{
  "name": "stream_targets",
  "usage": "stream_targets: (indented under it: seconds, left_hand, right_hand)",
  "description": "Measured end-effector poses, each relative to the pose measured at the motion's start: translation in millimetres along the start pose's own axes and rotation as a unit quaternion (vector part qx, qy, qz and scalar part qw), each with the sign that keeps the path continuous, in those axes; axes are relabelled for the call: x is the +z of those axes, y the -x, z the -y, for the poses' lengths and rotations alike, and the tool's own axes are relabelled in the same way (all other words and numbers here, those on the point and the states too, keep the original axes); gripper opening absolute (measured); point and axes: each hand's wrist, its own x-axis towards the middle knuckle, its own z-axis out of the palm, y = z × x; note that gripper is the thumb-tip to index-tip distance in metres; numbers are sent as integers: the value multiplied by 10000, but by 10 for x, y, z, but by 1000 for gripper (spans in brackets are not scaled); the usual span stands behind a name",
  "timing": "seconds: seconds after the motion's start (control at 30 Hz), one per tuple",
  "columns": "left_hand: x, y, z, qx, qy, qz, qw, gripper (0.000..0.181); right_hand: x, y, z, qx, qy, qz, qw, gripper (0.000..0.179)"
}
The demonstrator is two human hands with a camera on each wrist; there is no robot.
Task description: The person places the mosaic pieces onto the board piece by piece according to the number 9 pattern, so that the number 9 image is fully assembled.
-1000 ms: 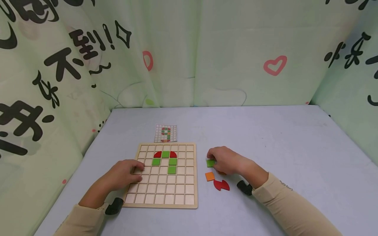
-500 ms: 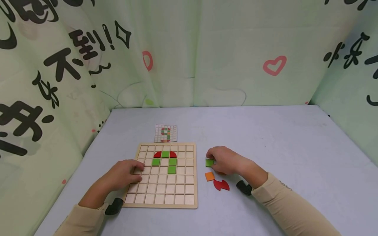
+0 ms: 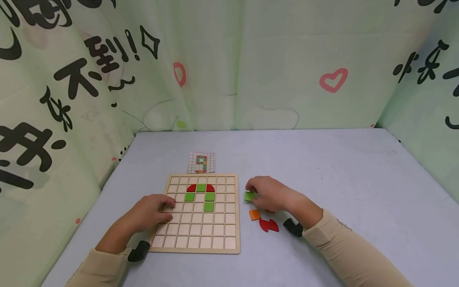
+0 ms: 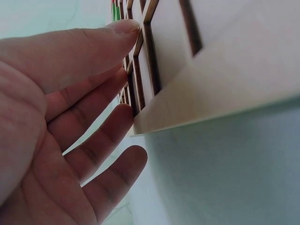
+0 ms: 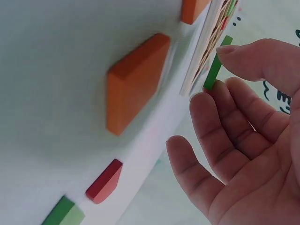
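Observation:
Between thumb and fingers, my right hand [image 3: 274, 193] pinches a green square tile [image 3: 249, 196], just right of the wooden grid board [image 3: 238, 223]. The right wrist view shows that tile [image 5: 218, 63] edge-on, lifted off the table. My left hand [image 3: 152, 211] rests at the board's left edge. In the left wrist view its thumb [image 4: 84, 54] lies over the grid and its loosely bent fingers are by the rim. Set in the board's upper cells are two red quarter-round tiles [image 3: 191, 187] and several green squares [image 3: 209, 206].
Beyond the board lies a pattern card [image 3: 201, 162] with a coloured figure on a grid. An orange square tile [image 3: 255, 215] and red curved pieces [image 3: 268, 225] lie right of the board. More orange, red and green pieces show in the right wrist view. Printed curtains [image 3: 279, 71] surround the table.
My right hand has moved slightly left toward the board, and the green tile has shifted left with it, now tilted. My left hand and the pieces on the board stay put.

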Motion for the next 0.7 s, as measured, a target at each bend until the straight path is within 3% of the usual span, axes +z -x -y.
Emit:
stream_targets:
  seconds: [0.7]
  left_hand:
    - [-1,1,3,60,2,-6,10000,25]
  right_hand:
    - [9,-109,221,-426,-4,-223,9988,25]
